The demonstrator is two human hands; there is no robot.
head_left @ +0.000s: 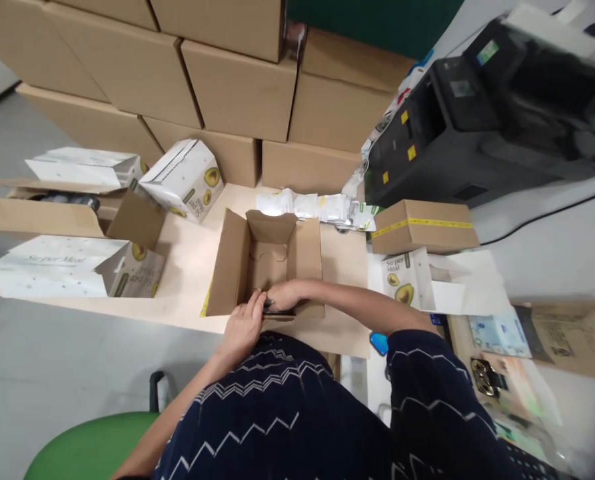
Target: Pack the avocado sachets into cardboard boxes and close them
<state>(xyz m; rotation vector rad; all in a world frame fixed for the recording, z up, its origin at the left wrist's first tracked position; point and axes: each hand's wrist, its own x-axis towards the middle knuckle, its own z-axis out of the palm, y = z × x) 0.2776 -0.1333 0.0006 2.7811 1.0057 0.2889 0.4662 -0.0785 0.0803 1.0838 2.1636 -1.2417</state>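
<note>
An open brown cardboard box (pixel 272 257) stands on the table in front of me, its side flaps spread outward. My left hand (pixel 246 317) is at the near left of its rim, fingers closed over the near wall, with the thumb hidden. My right hand (pixel 283 295) reaches in from the right, inside the near wall. Its fingers are curled by a small dark object (pixel 268 304), whose kind I cannot make out. Both hands nearly touch there. The box floor shows bare cardboard at the far end.
White printed cartons (pixel 184 180) and an open brown box (pixel 137 217) stand at left. White packets (pixel 307 205) lie behind my box. At right are a taped carton (pixel 424 227), an opened white carton (pixel 407 277) and a black machine (pixel 427 133). Large boxes (pixel 237 90) are stacked behind.
</note>
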